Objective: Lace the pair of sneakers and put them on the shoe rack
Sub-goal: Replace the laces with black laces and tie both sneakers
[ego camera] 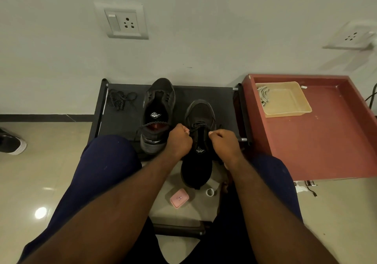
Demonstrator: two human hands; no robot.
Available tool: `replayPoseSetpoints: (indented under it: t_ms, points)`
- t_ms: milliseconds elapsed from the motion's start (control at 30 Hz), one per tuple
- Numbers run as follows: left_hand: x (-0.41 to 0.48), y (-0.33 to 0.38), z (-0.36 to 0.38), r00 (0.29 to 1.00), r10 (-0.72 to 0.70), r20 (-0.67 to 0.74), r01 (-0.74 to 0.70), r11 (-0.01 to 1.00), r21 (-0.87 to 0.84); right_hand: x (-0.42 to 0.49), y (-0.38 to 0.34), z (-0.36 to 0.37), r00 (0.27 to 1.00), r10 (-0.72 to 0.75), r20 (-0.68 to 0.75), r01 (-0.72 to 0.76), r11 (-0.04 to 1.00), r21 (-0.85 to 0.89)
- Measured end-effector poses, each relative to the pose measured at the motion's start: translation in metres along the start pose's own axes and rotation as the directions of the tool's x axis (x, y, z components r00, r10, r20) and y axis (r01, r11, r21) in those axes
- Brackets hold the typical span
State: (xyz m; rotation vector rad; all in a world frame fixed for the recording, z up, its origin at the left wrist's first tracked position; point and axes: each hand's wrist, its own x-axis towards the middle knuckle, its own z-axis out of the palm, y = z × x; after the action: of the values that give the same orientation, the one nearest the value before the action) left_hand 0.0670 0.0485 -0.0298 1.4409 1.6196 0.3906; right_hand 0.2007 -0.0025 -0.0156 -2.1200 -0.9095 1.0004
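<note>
Lacing a black mesh sneaker [201, 114]; pinched its thin black lace [195, 127] in curled left hand [180, 139] and right hand [223, 141]. Likely needed even pulls.

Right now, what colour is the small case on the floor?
The small case is pink; the head view shows it best.

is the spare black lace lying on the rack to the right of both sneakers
No, the spare lace lies at the left end of the shoe rack, left of the left sneaker.
</note>
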Motion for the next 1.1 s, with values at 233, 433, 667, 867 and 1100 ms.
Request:
replayPoseSetpoints:
  t_ms: [233, 433, 667, 867, 1100]
  points:
    - [0.003, 0.001, 0.003, 1.0, -0.03, -0.001, 0.03, 0.999, -0.018, -0.004, 0.001, 0.005, 0.996, -0.042, -0.075, 0.031, 0.991, -0.132]
    - [0.002, 0.003, 0.006, 0.996, -0.079, 0.042, 0.078, 0.997, 0.024, -0.003, 0.003, 0.006, 0.997, -0.07, 0.02, 0.072, 0.971, -0.226]
    - [0.017, 0.025, -0.01, 0.992, -0.119, 0.044, 0.126, 0.945, -0.301, 0.026, -0.008, -0.004, 0.989, -0.132, -0.072, 0.125, 0.988, -0.085]
    - [0.021, 0.021, -0.006, 0.985, -0.171, -0.007, 0.167, 0.967, -0.191, 0.038, -0.009, 0.013, 0.997, -0.052, -0.05, 0.049, 0.997, -0.063]
    - [0.024, 0.023, -0.001, 0.981, -0.188, -0.049, 0.179, 0.973, -0.148, 0.045, -0.008, 0.013, 0.997, -0.077, 0.001, 0.077, 0.997, -0.026]
